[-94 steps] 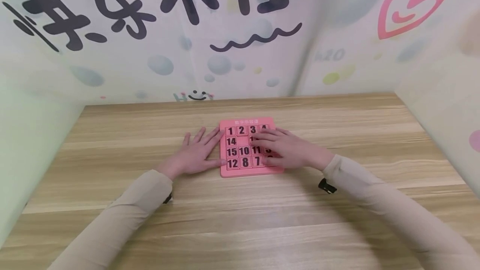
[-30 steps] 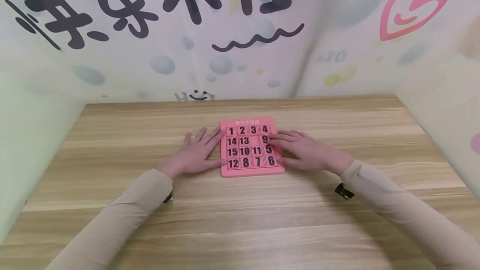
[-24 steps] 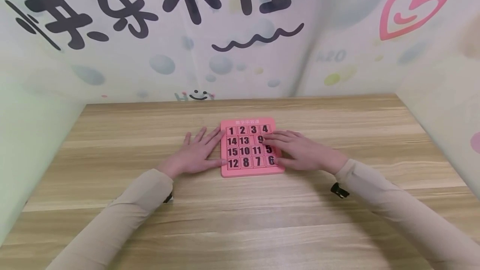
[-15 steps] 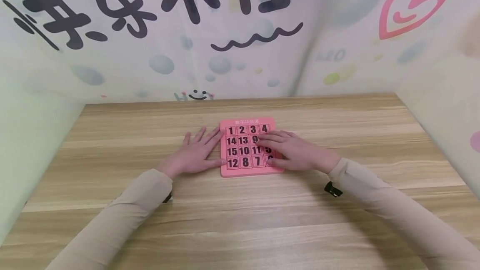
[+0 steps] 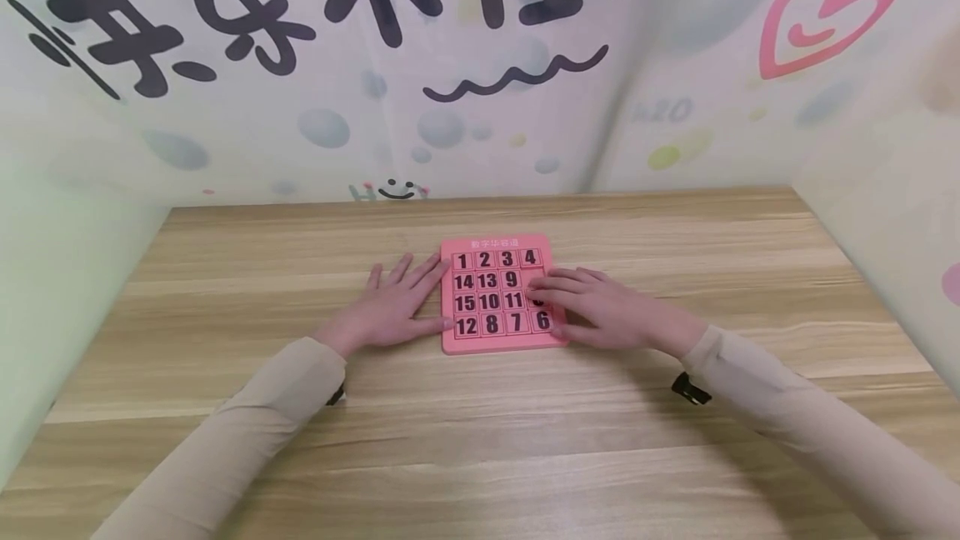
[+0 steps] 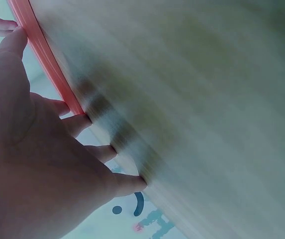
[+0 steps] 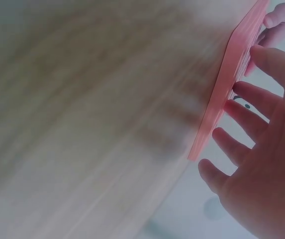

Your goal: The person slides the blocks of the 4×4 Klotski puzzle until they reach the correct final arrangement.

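Observation:
A pink number sliding puzzle [image 5: 504,348] lies flat on the table, its black-numbered tiles in rows. My left hand [image 5: 382,312] is spread at the puzzle's left side, thumb and fingertips touching the frame; the left wrist view shows the fingertips against the red-looking edge [image 6: 50,64]. From the right, my right hand [image 5: 611,308] reaches over the board with extended fingers. Its fingertips rest on the tile below the gap, mostly covering that number. The 9 tile [image 5: 511,279] sits in the second row, third column, with the gap to its right.
The wood-grain table [image 5: 480,440] stretches around the puzzle. A printed wall [image 5: 480,140] with large characters and bubbles stands behind it, and side walls close in left and right. Black straps [image 5: 690,388] show under the sleeves.
The 13 tile, then the 9 tile, slid left along the second row, moving the gap to the right column. My right hand then drew back right and slightly nearer. The left stayed put.

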`<state>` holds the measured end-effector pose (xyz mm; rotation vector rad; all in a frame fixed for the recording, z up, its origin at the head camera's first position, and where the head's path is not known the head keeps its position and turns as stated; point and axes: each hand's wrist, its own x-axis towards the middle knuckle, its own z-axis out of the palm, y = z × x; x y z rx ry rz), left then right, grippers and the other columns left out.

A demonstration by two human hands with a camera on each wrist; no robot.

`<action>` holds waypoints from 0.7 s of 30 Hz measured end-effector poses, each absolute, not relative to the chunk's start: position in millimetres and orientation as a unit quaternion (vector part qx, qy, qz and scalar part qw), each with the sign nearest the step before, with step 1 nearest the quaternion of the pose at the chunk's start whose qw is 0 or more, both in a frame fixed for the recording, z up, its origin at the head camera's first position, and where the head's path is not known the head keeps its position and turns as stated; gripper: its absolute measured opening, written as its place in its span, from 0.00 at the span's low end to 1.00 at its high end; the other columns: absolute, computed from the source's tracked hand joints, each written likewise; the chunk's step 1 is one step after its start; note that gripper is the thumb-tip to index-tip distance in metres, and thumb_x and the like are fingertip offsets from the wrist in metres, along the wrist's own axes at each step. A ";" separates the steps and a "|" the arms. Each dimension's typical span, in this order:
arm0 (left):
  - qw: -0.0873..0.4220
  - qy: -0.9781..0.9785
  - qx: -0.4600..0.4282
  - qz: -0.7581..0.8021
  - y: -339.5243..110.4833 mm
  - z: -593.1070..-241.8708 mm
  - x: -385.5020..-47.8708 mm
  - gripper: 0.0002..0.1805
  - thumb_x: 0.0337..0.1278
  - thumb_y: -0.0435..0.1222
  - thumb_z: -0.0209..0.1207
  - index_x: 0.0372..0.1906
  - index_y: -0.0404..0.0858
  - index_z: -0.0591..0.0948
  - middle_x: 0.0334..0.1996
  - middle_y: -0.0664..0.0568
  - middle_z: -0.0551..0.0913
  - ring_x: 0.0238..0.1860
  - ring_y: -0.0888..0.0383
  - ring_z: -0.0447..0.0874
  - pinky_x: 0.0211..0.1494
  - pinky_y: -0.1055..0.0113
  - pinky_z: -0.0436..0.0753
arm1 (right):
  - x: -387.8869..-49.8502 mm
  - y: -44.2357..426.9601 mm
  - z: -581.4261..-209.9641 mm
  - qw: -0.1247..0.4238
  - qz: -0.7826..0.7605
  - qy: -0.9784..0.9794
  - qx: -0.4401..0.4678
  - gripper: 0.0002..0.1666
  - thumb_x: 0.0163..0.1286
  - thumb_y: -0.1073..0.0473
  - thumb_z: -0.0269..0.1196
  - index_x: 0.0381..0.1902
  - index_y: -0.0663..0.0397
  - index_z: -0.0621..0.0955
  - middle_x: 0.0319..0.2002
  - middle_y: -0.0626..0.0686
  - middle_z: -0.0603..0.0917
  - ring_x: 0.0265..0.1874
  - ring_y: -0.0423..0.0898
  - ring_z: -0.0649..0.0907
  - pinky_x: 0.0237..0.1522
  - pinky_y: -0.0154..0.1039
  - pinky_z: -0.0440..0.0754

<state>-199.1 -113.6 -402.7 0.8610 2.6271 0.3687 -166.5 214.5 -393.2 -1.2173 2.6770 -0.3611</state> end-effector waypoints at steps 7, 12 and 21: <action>0.178 0.928 0.302 0.128 -114.0 -401.1 -198.6 0.48 0.63 0.63 0.49 0.78 0.45 0.44 0.77 0.50 0.38 0.74 0.38 0.32 0.67 0.33 0.32 | -159.0 223.4 -391.8 0.077 -0.120 0.904 -0.404 0.35 0.71 0.45 0.57 0.70 0.55 0.68 0.70 0.55 0.65 0.70 0.61 0.61 0.68 0.62 0.54; 0.181 0.927 0.301 0.130 -114.9 -401.2 -198.7 0.48 0.63 0.62 0.49 0.78 0.44 0.43 0.77 0.50 0.38 0.74 0.38 0.31 0.67 0.34 0.31 | -154.3 226.7 -391.7 0.083 -0.122 0.904 -0.401 0.33 0.72 0.44 0.57 0.69 0.51 0.70 0.70 0.56 0.65 0.69 0.61 0.61 0.68 0.62 0.53; 0.180 0.927 0.303 0.132 -114.0 -401.3 -198.8 0.48 0.64 0.63 0.48 0.78 0.45 0.43 0.77 0.51 0.38 0.74 0.39 0.31 0.68 0.34 0.32 | -156.8 227.7 -393.9 0.078 -0.125 0.902 -0.405 0.31 0.71 0.47 0.58 0.70 0.49 0.70 0.70 0.56 0.65 0.69 0.62 0.60 0.67 0.63 0.53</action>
